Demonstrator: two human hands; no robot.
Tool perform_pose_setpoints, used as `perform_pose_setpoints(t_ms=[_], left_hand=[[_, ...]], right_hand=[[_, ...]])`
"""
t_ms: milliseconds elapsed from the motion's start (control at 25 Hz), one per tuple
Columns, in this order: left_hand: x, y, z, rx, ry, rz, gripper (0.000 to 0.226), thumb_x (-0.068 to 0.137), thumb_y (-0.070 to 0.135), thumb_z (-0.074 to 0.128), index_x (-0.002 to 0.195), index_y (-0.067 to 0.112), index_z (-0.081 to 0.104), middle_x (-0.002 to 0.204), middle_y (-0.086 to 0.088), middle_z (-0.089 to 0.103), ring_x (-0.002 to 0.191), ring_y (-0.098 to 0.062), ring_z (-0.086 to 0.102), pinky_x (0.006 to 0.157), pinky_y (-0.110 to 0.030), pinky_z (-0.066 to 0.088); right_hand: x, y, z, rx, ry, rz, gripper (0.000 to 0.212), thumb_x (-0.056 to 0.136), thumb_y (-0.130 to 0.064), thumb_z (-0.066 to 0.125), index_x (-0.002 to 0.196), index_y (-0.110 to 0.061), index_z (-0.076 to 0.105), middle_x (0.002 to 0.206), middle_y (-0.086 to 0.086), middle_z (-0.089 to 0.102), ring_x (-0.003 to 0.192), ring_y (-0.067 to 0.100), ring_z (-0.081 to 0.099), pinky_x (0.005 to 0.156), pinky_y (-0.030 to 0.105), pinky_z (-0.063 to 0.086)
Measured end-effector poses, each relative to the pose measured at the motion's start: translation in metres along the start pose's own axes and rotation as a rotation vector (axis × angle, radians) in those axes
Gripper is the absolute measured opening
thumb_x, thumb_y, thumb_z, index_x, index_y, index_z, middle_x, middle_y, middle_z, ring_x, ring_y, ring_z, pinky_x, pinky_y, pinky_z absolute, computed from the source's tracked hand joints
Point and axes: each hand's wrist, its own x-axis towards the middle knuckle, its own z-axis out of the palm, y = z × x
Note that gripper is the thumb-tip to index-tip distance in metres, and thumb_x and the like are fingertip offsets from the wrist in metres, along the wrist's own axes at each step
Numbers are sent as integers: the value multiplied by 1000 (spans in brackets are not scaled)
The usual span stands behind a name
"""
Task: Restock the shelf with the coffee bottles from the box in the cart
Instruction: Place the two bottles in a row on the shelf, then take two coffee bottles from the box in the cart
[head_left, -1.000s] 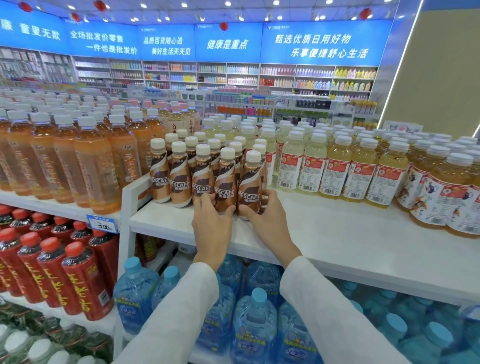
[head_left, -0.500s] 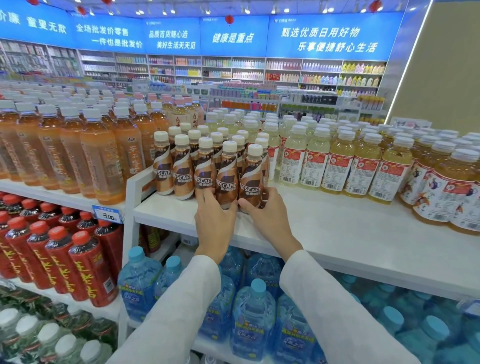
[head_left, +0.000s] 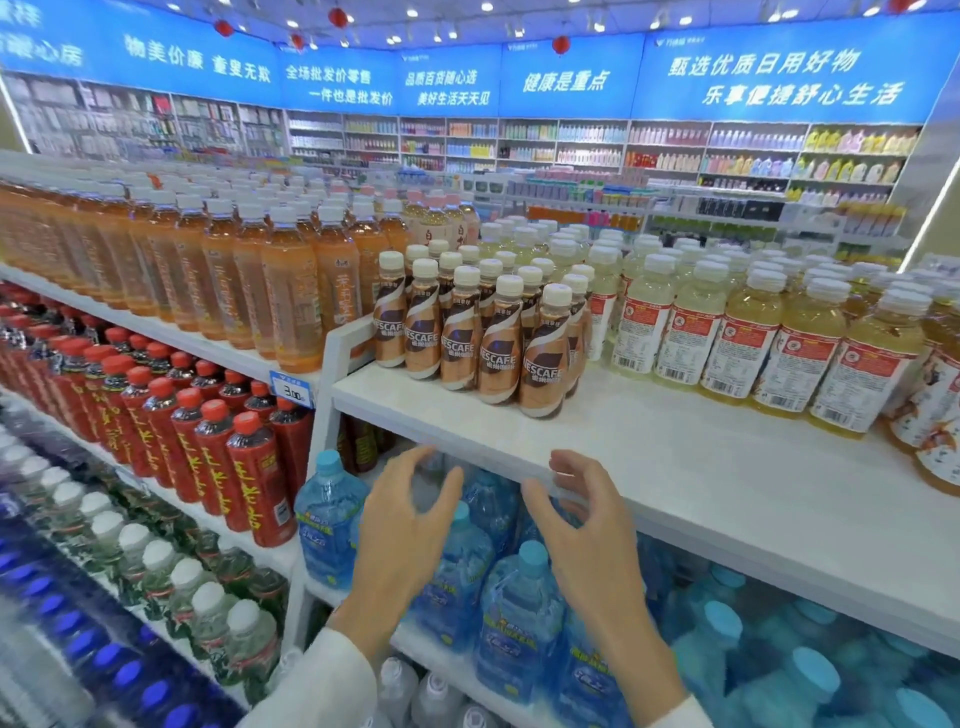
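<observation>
Several brown and white Nescafe coffee bottles (head_left: 488, 338) with white caps stand in rows on the white top shelf (head_left: 675, 457), near its left end. My left hand (head_left: 405, 535) and my right hand (head_left: 587, 535) hover below the shelf's front edge, a short way in front of the bottles. Both hands hold nothing, and their fingers are spread and slightly curled. The cart and its box are out of view.
Yellow drink bottles (head_left: 737, 338) fill the shelf right of the coffee. Orange tea bottles (head_left: 249, 280) stand to the left, red bottles (head_left: 208, 441) below them. Large blue water bottles (head_left: 519, 613) sit under the shelf. A white divider (head_left: 337, 353) borders the coffee rows.
Both hands have let go of the front coffee bottles and pulled back below the shelf edge. The view has shifted left.
</observation>
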Motion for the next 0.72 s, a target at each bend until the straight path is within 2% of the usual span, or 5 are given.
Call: perform_pose_setpoints(t_ms=[240, 400, 480, 600, 720], left_hand=[[-102, -40, -67, -9, 112, -236, 46, 86, 57, 60, 125, 32, 66, 121, 25, 67, 109, 7, 60, 99, -23, 46], [-160, -76, -113, 104, 221, -408, 36, 95, 46, 60, 125, 28, 65, 122, 21, 65, 111, 5, 59, 90, -7, 40], [-188, -98, -137, 105, 299, -497, 30, 95, 38, 64, 122, 25, 66, 121, 17, 66, 116, -3, 60, 96, -13, 43], [-222, -128, -170, 74, 380, -642, 37, 96, 35, 66, 128, 18, 66, 128, 4, 68, 121, -13, 62, 105, -40, 47], [-248, -151, -208, 91, 452, -738, 41, 94, 47, 63, 128, 25, 65, 127, 11, 67, 119, -10, 61, 104, -41, 48]], right_hand=[[-71, 31, 44, 110, -215, 57, 38, 85, -55, 63, 121, -42, 66, 123, -30, 63, 117, -9, 56, 95, 18, 42], [-120, 59, 93, 126, -456, 191, 29, 93, -32, 69, 122, -33, 68, 126, -19, 66, 119, 4, 60, 97, 22, 45], [-145, 70, 123, 48, -575, 231, 31, 94, -27, 69, 124, -28, 66, 130, -10, 66, 123, 12, 59, 104, 30, 45], [-176, 84, 166, -26, -731, 298, 27, 94, -23, 71, 120, -24, 67, 123, -2, 67, 118, 17, 61, 100, 28, 45], [-204, 88, 212, -68, -860, 337, 23, 92, -21, 73, 112, -28, 66, 121, -1, 69, 115, 16, 62, 103, 34, 47]])
